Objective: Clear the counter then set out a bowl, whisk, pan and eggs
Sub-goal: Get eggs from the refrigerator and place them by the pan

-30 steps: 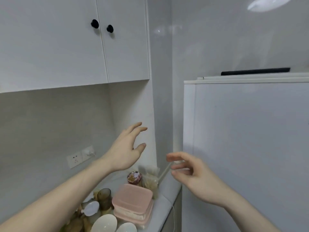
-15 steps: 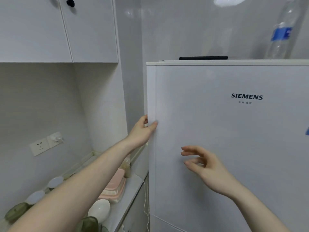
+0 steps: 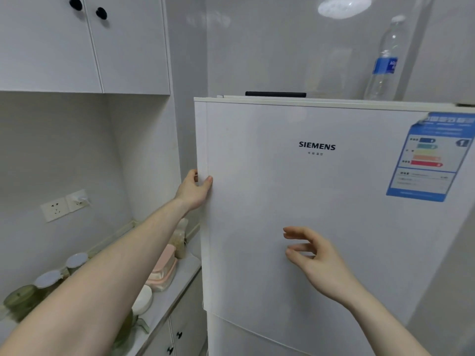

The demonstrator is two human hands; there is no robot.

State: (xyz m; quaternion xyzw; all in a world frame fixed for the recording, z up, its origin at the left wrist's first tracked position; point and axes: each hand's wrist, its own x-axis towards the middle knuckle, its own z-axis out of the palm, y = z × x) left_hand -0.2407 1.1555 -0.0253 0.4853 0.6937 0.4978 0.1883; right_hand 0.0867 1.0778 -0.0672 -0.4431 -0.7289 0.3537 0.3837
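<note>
Gripping upright fridge door's [image 3: 295,201] left edge

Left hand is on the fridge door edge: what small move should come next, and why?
Probably pull the white Siemens fridge door open: the left hand grips its left edge, the door looks closed, and the right hand hovers free in front.

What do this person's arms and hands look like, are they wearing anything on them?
Both forearms are bare: no sleeves reach into view. The left hand and right hand wear no gloves, and no rings, watch or bracelet show on the fingers or wrists. The nails that show look short and unpainted.
</note>
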